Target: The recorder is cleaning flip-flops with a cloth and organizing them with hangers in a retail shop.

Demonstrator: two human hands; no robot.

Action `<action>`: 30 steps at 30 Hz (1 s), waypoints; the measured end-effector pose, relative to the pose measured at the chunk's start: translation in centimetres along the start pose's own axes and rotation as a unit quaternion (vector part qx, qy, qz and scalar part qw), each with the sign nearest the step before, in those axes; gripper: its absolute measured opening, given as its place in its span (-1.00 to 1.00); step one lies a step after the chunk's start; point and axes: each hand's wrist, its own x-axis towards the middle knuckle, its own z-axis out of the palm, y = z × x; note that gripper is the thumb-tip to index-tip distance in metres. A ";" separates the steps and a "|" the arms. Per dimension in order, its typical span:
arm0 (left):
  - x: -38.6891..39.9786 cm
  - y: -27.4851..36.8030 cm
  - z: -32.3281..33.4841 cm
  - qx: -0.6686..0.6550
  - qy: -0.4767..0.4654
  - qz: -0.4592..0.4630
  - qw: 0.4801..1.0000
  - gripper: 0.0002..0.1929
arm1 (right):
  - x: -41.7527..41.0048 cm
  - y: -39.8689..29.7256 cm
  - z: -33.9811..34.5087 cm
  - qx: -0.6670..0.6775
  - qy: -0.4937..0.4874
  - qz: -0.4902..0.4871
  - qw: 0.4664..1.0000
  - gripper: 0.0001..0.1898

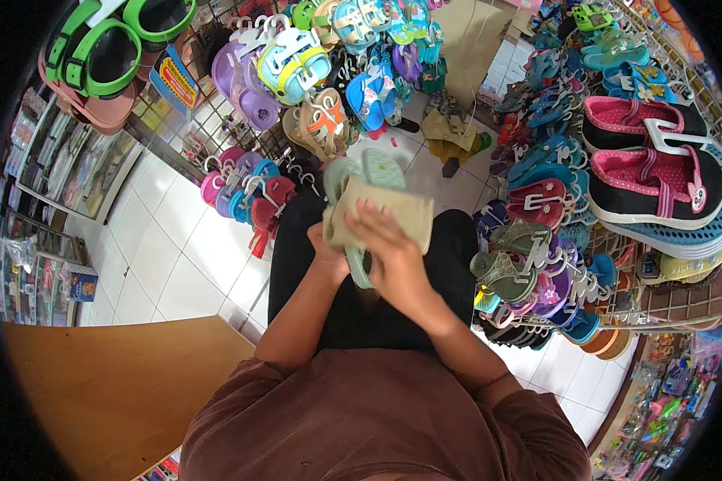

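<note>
A pair of pale green sandals (382, 167) is held over my lap, soles towards the far side. A folded beige cloth (418, 219) lies across their middle and hides much of them. My left hand (330, 252) grips the sandals from the left, its fingers mostly hidden under the cloth and the footwear. My right hand (391, 246) lies on top of the cloth with its fingers stretched out, pressing it against the sandals. The right thumb is near a pale green part at the lower end.
Sandals on hangers (295, 66) crowd a wire grid ahead. To the right stands another shoe rack with black and pink shoes (656, 186). Green-strapped sandals (102, 57) hang upper left. A wooden tabletop (120, 385) is at lower left. Beige and yellow cloth (454, 135) lies on floor tiles.
</note>
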 end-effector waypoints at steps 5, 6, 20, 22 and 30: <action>0.9 2.5 -1.7 -0.003 -0.075 0.004 0.997 -0.38 | -3.3 -1.7 -1.6 0.052 -0.075 0.013 0.996 -0.36; 0.9 2.7 -1.4 0.038 -0.046 0.005 0.998 -0.37 | -3.5 -1.3 -2.8 0.109 -0.122 0.057 0.985 -0.37; 0.1 -0.3 1.0 0.123 -0.043 -0.007 0.991 -0.11 | 0.1 -1.6 -1.9 -0.070 -0.004 0.025 0.997 -0.25; 0.3 1.0 -1.3 0.033 -0.048 -0.040 0.998 -0.18 | -1.7 -2.3 -1.7 -0.051 -0.079 0.018 0.995 -0.27; 0.4 2.6 0.6 0.167 -0.025 0.001 0.986 -0.16 | -1.1 -3.2 -9.0 0.054 0.019 0.179 0.982 -0.49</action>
